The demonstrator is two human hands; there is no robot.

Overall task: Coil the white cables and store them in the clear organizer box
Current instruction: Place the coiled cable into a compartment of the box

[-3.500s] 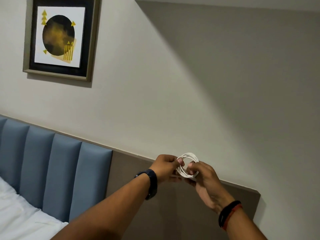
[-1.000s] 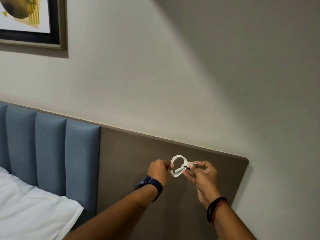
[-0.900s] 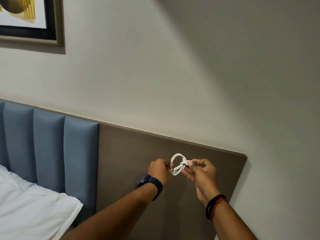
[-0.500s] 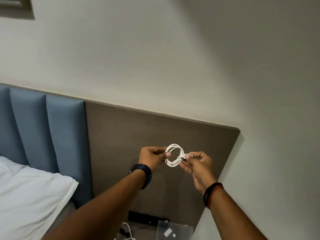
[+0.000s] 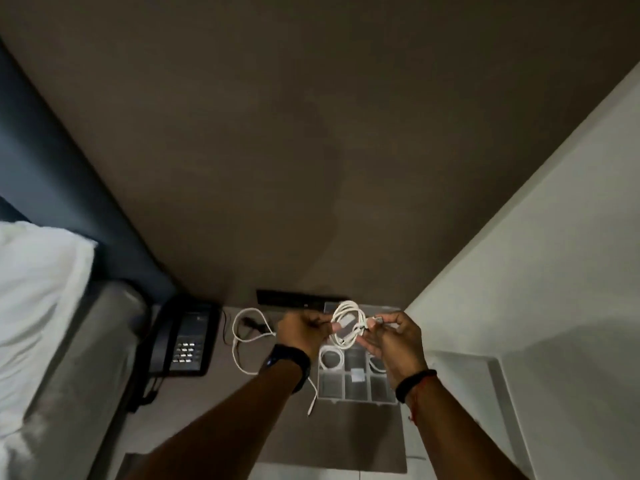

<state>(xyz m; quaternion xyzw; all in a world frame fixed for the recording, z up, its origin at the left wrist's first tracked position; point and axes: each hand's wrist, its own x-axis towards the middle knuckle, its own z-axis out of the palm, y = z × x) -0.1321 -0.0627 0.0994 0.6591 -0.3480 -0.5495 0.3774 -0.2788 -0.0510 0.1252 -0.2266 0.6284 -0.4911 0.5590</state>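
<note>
A coiled white cable [image 5: 347,324] hangs between both hands above the nightstand. My left hand [image 5: 300,330] pinches the coil's left side. My right hand [image 5: 393,337] pinches its right side, where the plug end sticks out. Below them lies the clear organizer box [image 5: 356,386] with small compartments. One coiled white cable [image 5: 331,357] sits in its upper left compartment, and another coil [image 5: 375,364] shows partly behind my right hand. A loose white cable [image 5: 247,336] trails uncoiled over the nightstand left of the box.
A black desk phone [image 5: 185,341] stands at the nightstand's left, beside the bed with its white pillow [image 5: 38,289]. A dark socket strip [image 5: 294,298] runs along the headboard panel. A white wall [image 5: 519,271] closes in on the right.
The view has tilted down from the wall to the nightstand, bringing the box, phone and loose cable into sight. Both hands have come down with the coiled cable held between them.
</note>
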